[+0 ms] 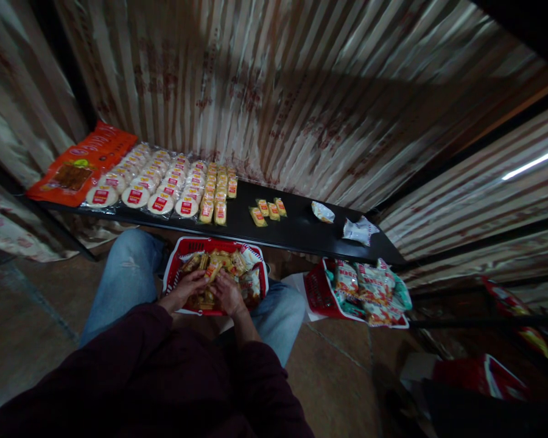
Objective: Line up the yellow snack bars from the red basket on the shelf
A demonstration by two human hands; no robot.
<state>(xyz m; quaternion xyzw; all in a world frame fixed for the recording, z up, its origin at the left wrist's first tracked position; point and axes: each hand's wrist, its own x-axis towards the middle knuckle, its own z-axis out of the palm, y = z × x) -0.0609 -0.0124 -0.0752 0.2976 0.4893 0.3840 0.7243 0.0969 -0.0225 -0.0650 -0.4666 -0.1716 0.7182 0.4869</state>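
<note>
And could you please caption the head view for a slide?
Left hand and right hand among yellow packets in a red basket, beside a black shelf bearing wrapped snacks.

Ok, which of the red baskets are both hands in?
The red basket between the knees, holding small yellow packs: the left hand and right hand are in it. No hand touches the basket right of the knees.

Printed packets (213, 269) — lettering too blurred to read.

The black shelf (296, 234) carries wrapped snacks (159, 182) and crumpled wrappers (360, 231).
</note>
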